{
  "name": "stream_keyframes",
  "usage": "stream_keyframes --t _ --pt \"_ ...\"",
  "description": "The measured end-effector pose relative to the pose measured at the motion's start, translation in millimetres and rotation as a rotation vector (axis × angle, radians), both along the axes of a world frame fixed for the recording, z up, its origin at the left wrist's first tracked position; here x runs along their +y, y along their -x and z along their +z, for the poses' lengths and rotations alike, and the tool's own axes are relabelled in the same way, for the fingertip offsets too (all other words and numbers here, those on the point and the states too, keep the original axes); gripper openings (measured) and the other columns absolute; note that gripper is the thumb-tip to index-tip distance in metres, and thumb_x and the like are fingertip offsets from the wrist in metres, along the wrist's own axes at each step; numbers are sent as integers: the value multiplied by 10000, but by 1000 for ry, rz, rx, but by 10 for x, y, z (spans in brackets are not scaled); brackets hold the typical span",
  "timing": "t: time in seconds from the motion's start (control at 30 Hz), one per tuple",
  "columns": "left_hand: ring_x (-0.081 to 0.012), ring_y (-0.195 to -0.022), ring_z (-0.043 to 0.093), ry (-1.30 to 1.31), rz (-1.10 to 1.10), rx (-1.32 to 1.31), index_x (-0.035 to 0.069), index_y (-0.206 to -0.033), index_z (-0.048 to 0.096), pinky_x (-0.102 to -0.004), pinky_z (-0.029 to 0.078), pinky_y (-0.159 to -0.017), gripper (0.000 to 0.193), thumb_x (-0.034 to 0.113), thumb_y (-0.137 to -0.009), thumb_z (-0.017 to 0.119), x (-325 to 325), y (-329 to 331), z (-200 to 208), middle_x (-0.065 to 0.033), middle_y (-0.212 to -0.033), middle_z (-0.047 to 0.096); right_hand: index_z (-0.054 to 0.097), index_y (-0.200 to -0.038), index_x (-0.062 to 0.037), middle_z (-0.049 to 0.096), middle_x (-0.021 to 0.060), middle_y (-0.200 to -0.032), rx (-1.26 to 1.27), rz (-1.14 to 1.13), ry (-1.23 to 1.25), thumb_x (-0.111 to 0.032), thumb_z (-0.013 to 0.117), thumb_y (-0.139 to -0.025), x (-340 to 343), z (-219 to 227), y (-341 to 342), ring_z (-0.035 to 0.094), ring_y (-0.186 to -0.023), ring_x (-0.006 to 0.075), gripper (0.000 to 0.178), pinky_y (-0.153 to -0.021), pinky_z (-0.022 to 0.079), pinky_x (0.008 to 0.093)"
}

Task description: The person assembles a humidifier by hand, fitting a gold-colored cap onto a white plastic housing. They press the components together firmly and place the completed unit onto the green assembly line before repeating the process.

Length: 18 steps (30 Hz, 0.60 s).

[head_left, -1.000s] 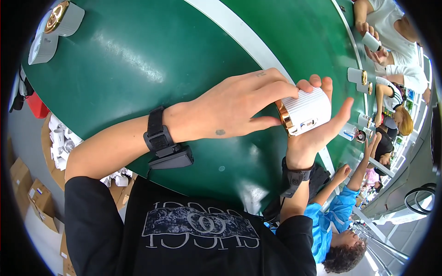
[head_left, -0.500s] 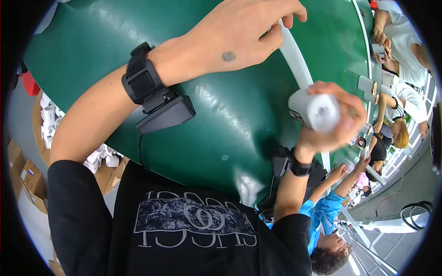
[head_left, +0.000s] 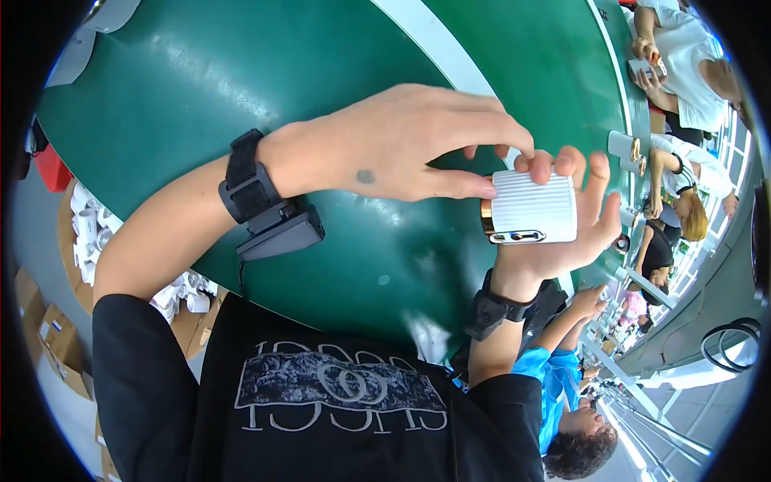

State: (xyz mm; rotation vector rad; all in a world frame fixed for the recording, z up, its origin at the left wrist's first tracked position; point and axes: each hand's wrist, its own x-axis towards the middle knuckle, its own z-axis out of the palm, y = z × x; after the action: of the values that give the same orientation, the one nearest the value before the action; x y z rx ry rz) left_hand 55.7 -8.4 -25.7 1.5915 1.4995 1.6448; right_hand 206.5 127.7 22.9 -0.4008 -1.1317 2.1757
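My right hand [head_left: 566, 229] holds a white ribbed cylinder-shaped device [head_left: 534, 205] above the green table. It lies sideways in the fingers, with a gold rim on its left end and a dark oval panel edged in gold low on its side. My left hand [head_left: 418, 145] reaches in from the left. Its thumb tip appears to touch the gold-rimmed end, while the index finger arches above, apart from the thumb. The other left fingertips are partly hidden. Both wrists wear black straps, and a dark box hangs on the left one.
A pale strip [head_left: 438, 44] runs along the green table [head_left: 321, 265]. White parts [head_left: 87, 229] fill a cardboard box at left, near a red bin [head_left: 52, 158]. Similar white devices [head_left: 620, 145] stand across the table, where people work. A person in a blue shirt [head_left: 550, 369] sits close at right.
My left hand has come down and back to the device. My right hand has turned the device, so its ribbed side and oval panel now show instead of its round white end.
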Motion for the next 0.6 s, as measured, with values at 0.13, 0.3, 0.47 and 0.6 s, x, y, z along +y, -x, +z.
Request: stream_keyframes --t 0.13,0.3,0.47,0.6 --pt "-224 -883 661 32 -129 -144 132 -1327 635 -349 533 -779 597 210 -785 872 22 -52 97 -39 -1175 689 523 -1204 -79 609 115 -962 7 39 263 -479 458 -1041 40 91 -53 606 -796 286 437 -796 517 476" --pt "-206 -899 649 64 -118 -191 157 -1372 611 -345 521 -782 708 260 -739 912 22 -72 65 -13 -1177 682 523 -1206 -78 572 95 -939 -32 -5 359 -484 460 -1040 39 12 -3 607 -803 283 443 -784 525 475" --pt "-197 -953 635 104 -105 -148 152 -1410 591 -331 520 -824 799 309 -707 937 9 -51 94 -12 -1216 655 521 -1208 -73 591 104 -980 -67 11 379 -489 455 -1044 34 26 21 630 -837 306 452 -781 541 465" --pt "-205 -1048 613 49 -85 -112 137 -1474 552 -324 513 -852 900 353 -694 947 38 -47 67 -43 -1287 611 518 -1215 -52 626 139 -1068 -176 -8 327 -501 447 -1052 -12 53 41 664 -904 326 482 -805 568 451"
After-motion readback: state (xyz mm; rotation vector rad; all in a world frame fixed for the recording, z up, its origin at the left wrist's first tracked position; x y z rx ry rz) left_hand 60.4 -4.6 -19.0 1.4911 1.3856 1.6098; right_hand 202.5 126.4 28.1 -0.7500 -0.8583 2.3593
